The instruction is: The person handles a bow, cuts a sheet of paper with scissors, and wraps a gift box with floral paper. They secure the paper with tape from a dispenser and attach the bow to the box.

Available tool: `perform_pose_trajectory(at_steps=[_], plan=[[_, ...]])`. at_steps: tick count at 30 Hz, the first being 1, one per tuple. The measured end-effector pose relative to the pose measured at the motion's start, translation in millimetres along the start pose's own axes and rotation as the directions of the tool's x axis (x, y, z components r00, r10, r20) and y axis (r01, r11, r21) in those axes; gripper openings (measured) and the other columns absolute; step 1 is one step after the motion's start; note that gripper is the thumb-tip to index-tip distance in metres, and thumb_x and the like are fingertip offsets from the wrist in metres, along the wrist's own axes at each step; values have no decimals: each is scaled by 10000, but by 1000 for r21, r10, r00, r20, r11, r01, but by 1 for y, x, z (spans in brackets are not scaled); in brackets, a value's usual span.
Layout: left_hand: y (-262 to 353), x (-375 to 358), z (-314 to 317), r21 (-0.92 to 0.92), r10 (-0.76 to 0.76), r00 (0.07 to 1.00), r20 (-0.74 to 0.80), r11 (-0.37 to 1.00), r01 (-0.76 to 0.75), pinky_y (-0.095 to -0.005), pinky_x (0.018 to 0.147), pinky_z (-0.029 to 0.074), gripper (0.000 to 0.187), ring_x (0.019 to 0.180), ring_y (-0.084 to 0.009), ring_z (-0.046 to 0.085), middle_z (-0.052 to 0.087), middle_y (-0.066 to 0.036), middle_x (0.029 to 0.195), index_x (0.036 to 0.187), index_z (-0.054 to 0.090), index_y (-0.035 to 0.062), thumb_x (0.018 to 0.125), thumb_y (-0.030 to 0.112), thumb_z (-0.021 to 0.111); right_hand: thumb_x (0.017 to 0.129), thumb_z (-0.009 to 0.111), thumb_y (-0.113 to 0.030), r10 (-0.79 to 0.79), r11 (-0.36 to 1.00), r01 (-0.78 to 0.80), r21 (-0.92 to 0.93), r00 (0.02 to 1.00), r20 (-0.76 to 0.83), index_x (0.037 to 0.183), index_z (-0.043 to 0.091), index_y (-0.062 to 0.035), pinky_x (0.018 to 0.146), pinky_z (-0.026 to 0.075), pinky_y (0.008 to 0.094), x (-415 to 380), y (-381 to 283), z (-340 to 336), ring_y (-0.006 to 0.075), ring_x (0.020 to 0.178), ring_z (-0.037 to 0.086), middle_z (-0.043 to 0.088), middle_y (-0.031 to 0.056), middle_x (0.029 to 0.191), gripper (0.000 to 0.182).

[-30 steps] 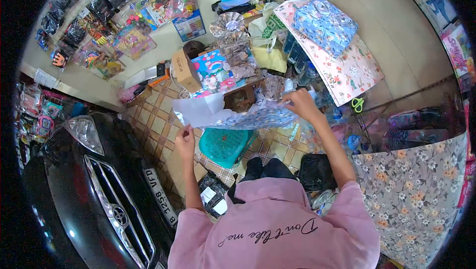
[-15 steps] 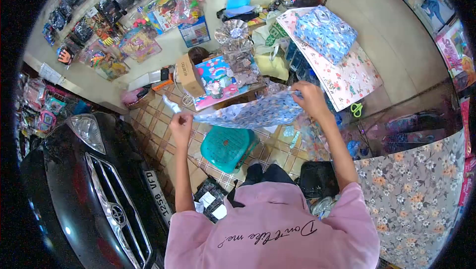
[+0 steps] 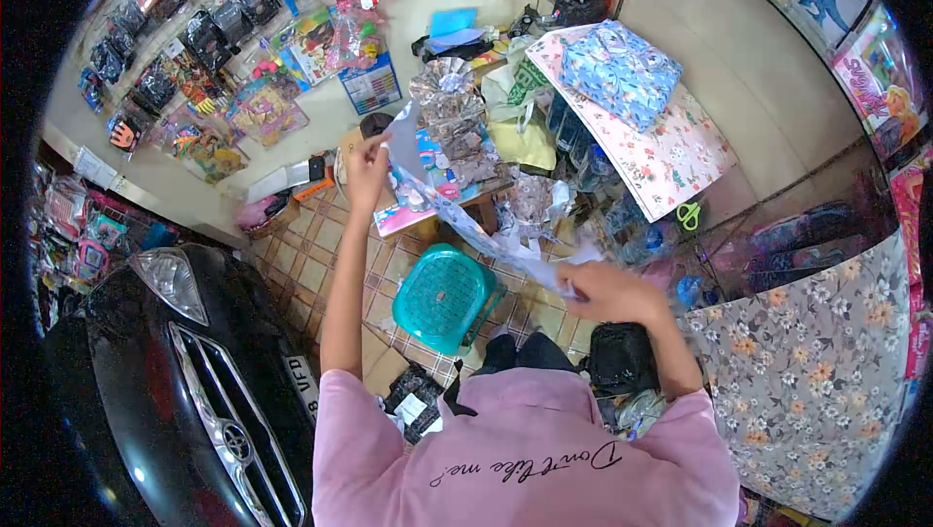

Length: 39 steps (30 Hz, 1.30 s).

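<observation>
A strip of blue floral wrapping paper [image 3: 466, 226] with a pale back stretches slantwise between my two hands, seen almost edge-on. My left hand [image 3: 366, 172] pinches its upper far end. Lower and nearer to me, my right hand [image 3: 612, 294] is closed on the other end. Below the paper stands a green plastic stool [image 3: 444, 299]. Behind it lies a colourful pink and blue box [image 3: 403, 220], partly covered by the paper. A folded bundle in similar blue floral print [image 3: 622, 70] rests on a pale floral sheet [image 3: 690, 163] at the right.
Green-handled scissors [image 3: 688, 216] lie right of my right hand. A black car [image 3: 194, 372] stands close on the left. A grey floral sheet [image 3: 807, 372] spreads at the right. Packaged goods [image 3: 233, 41] hang on the back wall. A black bag [image 3: 624, 357] sits by my feet.
My left hand has risen and moved away from me, while my right hand has come down towards me. The paper has turned from nearly level to a steep slant.
</observation>
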<state>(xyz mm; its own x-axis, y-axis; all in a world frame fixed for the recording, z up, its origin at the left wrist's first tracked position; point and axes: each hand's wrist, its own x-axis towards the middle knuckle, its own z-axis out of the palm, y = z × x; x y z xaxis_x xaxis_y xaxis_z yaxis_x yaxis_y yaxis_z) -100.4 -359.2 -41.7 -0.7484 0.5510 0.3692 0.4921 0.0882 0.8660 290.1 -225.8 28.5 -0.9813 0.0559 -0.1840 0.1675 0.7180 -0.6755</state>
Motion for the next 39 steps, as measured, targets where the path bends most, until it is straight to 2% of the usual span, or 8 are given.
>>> perform_pose_trajectory(at_steps=[2, 11, 18, 22, 25, 28, 36, 39], plan=[[-9, 14, -11, -8, -26, 999, 37, 1000, 27, -241, 590, 530, 291, 732, -88, 568, 633, -56, 921, 1111, 615, 28, 840, 42, 510, 725, 604, -168, -6, 996, -2, 90, 996, 93, 938, 452, -29, 598, 426, 402, 13, -17, 7, 338, 674, 571, 560, 168, 692, 296], [-67, -5, -90, -227, -173, 974, -145, 964, 138, -271, 877, 421, 383, 1030, -139, 524, 558, -80, 1177, 1257, 488, -12, 918, 166, 506, 741, 585, -140, -32, 995, 35, 99, 999, -33, 982, 401, -11, 631, 441, 502, 106, -70, 90, 426, 714, 574, 570, 219, 727, 330], [-153, -181, -96, 98, -189, 948, -254, 970, 220, -256, 803, 454, 456, 944, -170, 558, 563, -104, 1073, 1237, 448, -24, 839, 108, 627, 697, 605, -83, -73, 995, 84, -51, 981, 179, 1063, 432, 27, 649, 487, 490, 211, -46, 228, 394, 782, 613, 610, 226, 825, 419], [-80, -247, -43, 18, -863, 505, -23, 505, 863, -270, 658, 463, 536, 806, -140, 556, 579, -103, 992, 1260, 414, -19, 798, 118, 650, 721, 572, -42, -134, 981, 167, -95, 950, 284, 1065, 489, 8, 643, 507, 464, 213, -38, 292, 369, 797, 625, 623, 199, 856, 357], [-182, -309, -20, -96, -584, 809, 75, 803, 588, -266, 621, 458, 545, 764, -134, 549, 581, -103, 983, 1269, 404, -24, 799, 116, 642, 751, 551, -49, -75, 981, 139, -136, 917, 391, 1002, 532, 6, 647, 516, 440, 216, -20, 342, 364, 781, 627, 625, 193, 858, 257], [-247, -340, -16, -189, -841, 538, 50, 521, 832, -265, 656, 465, 515, 793, -139, 557, 582, -101, 1004, 1256, 411, -35, 806, 96, 625, 783, 565, -118, -105, 994, 98, 39, 943, 315, 1040, 502, 6, 667, 512, 443, 203, -5, 339, 374, 797, 618, 611, 200, 884, 293], [-315, -387, -32, -288, -776, 620, -116, 624, 726, -293, 786, 467, 388, 915, -175, 567, 593, -99, 1047, 1208, 464, -21, 828, 2, 539, 827, 578, -350, 18, 980, -35, 197, 996, 86, 1086, 490, -70, 791, 445, 462, 152, 73, 321, 363, 924, 547, 550, 185, 963, 391], [-297, -377, -38, -291, -853, 494, -169, 522, 802, -313, 815, 455, 389, 927, -200, 560, 585, -112, 1053, 1207, 471, -10, 825, -1, 545, 815, 597, -318, 135, 983, -146, 108, 985, 103, 1068, 510, -86, 788, 448, 456, 129, 101, 316, 353, 923, 549, 548, 172, 976, 355]])
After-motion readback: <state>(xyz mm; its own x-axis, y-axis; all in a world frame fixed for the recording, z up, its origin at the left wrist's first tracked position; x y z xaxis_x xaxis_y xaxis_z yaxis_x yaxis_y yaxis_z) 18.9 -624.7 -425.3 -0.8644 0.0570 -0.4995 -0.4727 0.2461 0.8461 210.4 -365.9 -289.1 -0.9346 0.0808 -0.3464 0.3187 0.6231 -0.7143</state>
